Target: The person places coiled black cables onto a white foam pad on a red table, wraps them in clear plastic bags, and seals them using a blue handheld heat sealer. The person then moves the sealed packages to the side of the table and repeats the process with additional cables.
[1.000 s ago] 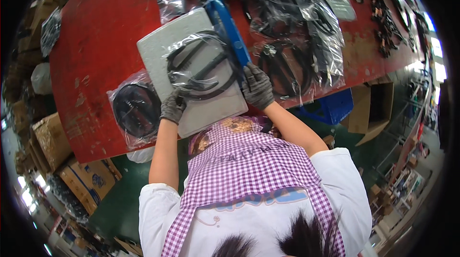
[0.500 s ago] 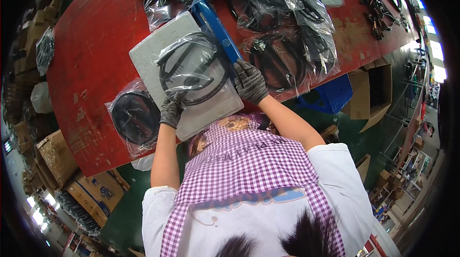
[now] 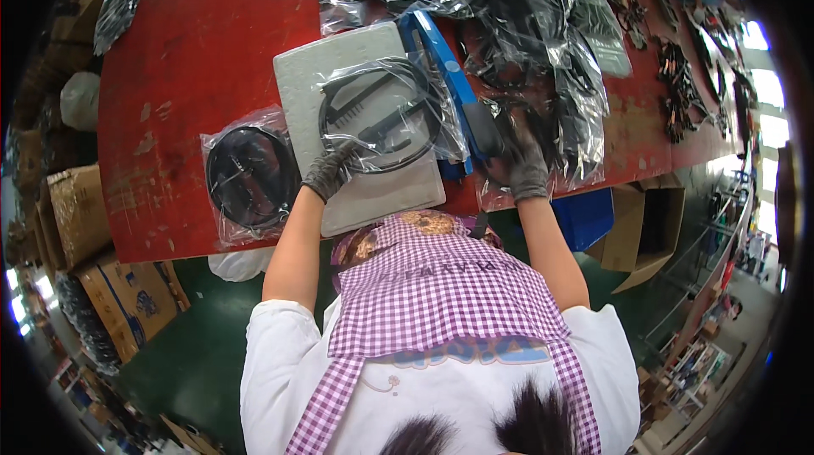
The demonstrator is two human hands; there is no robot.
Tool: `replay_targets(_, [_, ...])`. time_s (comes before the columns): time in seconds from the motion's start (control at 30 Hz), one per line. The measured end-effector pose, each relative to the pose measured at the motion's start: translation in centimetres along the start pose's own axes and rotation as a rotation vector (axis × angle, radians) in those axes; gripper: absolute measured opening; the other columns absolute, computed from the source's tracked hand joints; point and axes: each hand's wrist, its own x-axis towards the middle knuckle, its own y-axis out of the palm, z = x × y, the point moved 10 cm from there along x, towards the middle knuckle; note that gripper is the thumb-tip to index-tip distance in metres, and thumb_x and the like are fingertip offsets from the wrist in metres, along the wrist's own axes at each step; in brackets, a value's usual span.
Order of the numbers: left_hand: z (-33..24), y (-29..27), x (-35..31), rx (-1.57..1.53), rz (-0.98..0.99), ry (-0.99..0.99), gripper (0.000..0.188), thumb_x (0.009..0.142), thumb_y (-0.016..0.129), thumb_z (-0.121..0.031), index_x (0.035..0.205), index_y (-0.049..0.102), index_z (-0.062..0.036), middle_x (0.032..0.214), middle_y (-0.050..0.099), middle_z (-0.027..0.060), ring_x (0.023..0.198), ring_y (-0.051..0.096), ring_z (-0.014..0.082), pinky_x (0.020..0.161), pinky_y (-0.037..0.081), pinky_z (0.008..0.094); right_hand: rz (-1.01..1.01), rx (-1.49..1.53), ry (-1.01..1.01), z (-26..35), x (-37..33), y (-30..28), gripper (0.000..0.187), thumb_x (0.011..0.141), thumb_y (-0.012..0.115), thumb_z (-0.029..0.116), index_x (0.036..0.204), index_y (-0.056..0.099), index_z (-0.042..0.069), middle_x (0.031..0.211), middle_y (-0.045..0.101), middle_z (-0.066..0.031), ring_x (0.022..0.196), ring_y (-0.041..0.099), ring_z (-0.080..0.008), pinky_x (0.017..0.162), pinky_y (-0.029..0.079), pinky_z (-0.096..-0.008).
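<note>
A bagged black coil lies on foam board, left hand at its near-left edge; blurred right hand is right of the blue sealer. Neither grip is clear.

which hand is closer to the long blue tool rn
Right. The right hand is beside the lower end of the blue tool, too blurred to tell if touching; the left hand is farther left, at the clear bag on the white board.

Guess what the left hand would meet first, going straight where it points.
The left hand would probably meet the bagged black coil on the white board; depth is unclear, but they may touch.
</note>
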Motion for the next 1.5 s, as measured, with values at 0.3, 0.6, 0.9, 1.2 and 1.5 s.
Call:
replay_targets(0.3, [-2.9, -1.6, -5.4, 0.010, -0.127, 0.270, 0.013, 0.076, 0.062, -0.011, 0.085, 0.061, -0.0021, 0.076, 0.061, 0.0031, 0.069, 0.056, 0.0102, 0.061, 0.045, 0.0213, -0.298, 0.475, 0.633, -24.1, 1.3, -14.8, 0.018, 0.079, 0.054, 0.031, 0.088, 0.058, 0.016, 0.080, 0.060, -0.0043, 0.070, 0.056, -0.0190, 0.061, 0.046, -0.0339])
replay_targets(0.6, [-2.1, -16.3, -15.8, -0.588, -0.579, 0.689, 0.032, 0.071, 0.067, -0.009, 0.099, 0.053, -0.0036, 0.094, 0.057, 0.0096, 0.083, 0.057, 0.0193, 0.069, 0.051, 0.0301, -0.446, 0.214, 0.584, -15.7, 0.5, -11.0, 0.029, 0.076, 0.058, 0.036, 0.058, 0.045, 0.018, 0.042, 0.037, 0.0032, 0.033, 0.035, -0.0096, 0.032, 0.032, -0.0225])
replay_targets(0.9, [4.9, -18.4, -10.6, -0.835, -0.804, 0.289, 0.038, 0.074, 0.064, -0.029, 0.100, 0.050, -0.0061, 0.086, 0.056, 0.0103, 0.070, 0.057, 0.0236, 0.055, 0.051, 0.0375, -0.486, -0.700, -0.881, 20.4, -1.9, 1.6, 0.030, 0.081, 0.054, 0.036, 0.080, 0.055, 0.006, 0.060, 0.050, 0.0000, 0.048, 0.044, -0.0105, 0.044, 0.035, -0.0251])
replay_targets(1.2, [1.9, 6.8, -11.2, -0.370, 0.257, -0.200, 0.061, 0.074, 0.054, -0.053, 0.109, 0.046, -0.0037, 0.095, 0.056, 0.0124, 0.084, 0.056, 0.0244, 0.079, 0.047, 0.0384, 0.950, 0.314, -0.453, 21.5, -17.1, 19.6, 0.035, 0.084, 0.046, 0.016, 0.114, 0.044, -0.001, 0.115, 0.046, -0.0178, 0.106, 0.045, -0.0336, 0.083, 0.043, -0.0468])
replay_targets(1.5, [-3.8, -0.7, -6.6, -0.304, 0.135, 0.069, 0.035, 0.081, 0.054, -0.025, 0.109, 0.049, -0.0038, 0.097, 0.058, 0.0121, 0.086, 0.057, 0.0247, 0.081, 0.047, 0.0393, 0.528, -0.718, 0.081, 2.5, -8.4, 14.0, 0.019, 0.080, 0.057, 0.022, 0.076, 0.059, 0.003, 0.057, 0.048, 0.0018, 0.053, 0.043, -0.0063, 0.048, 0.036, -0.0226])
